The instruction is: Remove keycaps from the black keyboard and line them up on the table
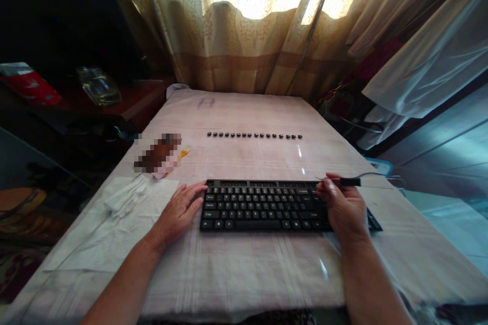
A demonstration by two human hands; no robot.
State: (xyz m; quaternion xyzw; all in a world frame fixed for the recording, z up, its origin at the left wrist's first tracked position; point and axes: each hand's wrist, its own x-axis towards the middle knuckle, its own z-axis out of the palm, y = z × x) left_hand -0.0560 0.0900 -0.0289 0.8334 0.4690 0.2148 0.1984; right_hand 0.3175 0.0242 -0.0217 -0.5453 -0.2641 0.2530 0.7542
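Note:
A black keyboard (263,208) lies flat on the cloth-covered table, with the switch positions of its top row looking bare of caps. At its upper left edge rests my left hand (183,208), fingers stretched out and fingertips touching the frame. My right hand (345,208) is closed over the keyboard's right part, hiding some keys there. Between its fingers is what looks like a wire keycap puller (351,182), with a black handle and thin metal wires at both ends. Beyond the keyboard, several small black keycaps (249,135) stand in a straight row.
White paper towel (95,233) with a crumpled white cloth (125,195) covers the table's left side. A pixelated item (158,155) lies behind it. A glass bottle (99,86) and a red package (30,84) are on the left shelf. Curtains (244,56) hang beyond the table.

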